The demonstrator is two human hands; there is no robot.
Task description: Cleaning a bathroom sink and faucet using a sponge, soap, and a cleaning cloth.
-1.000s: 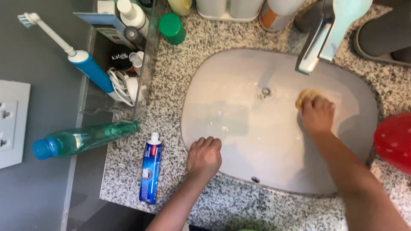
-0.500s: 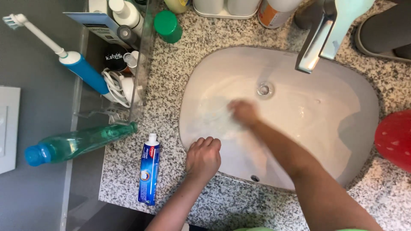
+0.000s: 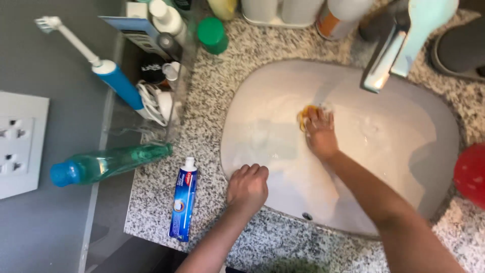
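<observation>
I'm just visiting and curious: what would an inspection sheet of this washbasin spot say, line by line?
Surface: speckled granite counter around a white sink, its bowl wet.
Job's things: yellow sponge pressed to the bowl near the middle.
Clutter: toothpaste tube lying flat left of the sink; green bottle lying on its side; green cap; clear organiser with an electric toothbrush; red object at the right edge.
Grippers: right hand on the sponge; left hand curled on the sink's near rim.
Cables: white coiled cord in the organiser.
Surroundings: faucet above the bowl; wall socket at left.
</observation>
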